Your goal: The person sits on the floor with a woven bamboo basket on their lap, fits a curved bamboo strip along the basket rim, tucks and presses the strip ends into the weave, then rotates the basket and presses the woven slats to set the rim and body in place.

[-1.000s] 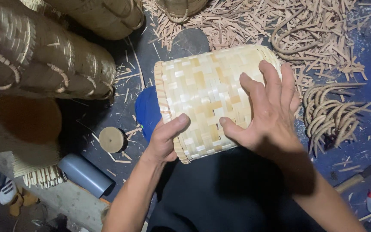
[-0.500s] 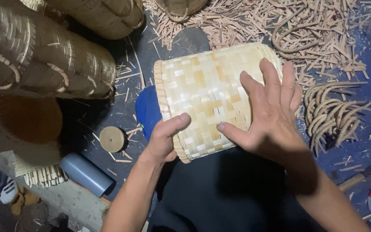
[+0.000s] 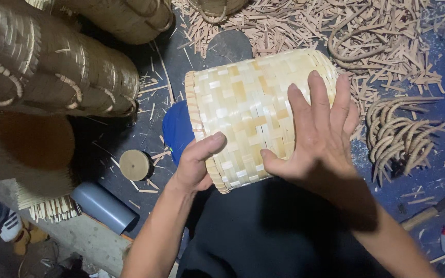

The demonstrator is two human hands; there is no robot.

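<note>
A dark floor (image 3: pixel 439 31) fills the view, strewn from 12 to 2 o'clock with pale cane offcuts (image 3: pixel 284 25). At 10 o'clock lie stacked finished baskets (image 3: pixel 52 67), on their sides; what is inside them cannot be seen. At the centre, across the person's dark-clad lap, lies the pale woven basket (image 3: pixel 248 103), on its side with its rim to the left; its inside is hidden too. The right hand (image 3: pixel 320 139) lies flat on the weave, fingers spread apart and pressing. The left hand (image 3: pixel 197 164) grips the rim at 7 o'clock, thumb clamped on the outer wall. To work it well, I judge the flat palm should bear down evenly while the left hand steadies the rim. A bundle of curved cane pieces (image 3: pixel 397 134) lies at 3 o'clock, a grey tube (image 3: pixel 101 206) at 8, a small wooden disc (image 3: pixel 135 164) just above it.
</note>
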